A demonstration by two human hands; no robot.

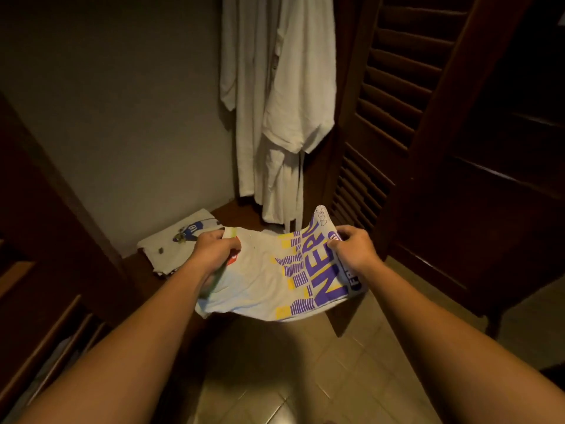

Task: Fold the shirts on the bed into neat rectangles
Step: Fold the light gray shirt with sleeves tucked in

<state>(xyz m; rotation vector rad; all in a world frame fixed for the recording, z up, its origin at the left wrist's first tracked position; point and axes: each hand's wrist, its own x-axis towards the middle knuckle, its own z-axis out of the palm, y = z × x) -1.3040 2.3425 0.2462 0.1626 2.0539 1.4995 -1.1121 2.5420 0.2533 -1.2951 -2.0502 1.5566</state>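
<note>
A white shirt [269, 280] with purple and yellow lettering hangs slack between both hands, held over the front edge of a dark wooden shelf [241, 211] and the tiled floor [321, 362]. The left hand [214, 249] has its fingers curled round the shirt's left edge; the right hand [354, 249] pinches the printed right edge. Behind the left hand, a second white shirt [174, 240] with a blue figure lies folded on the shelf. White robes [275, 102] hang above.
</note>
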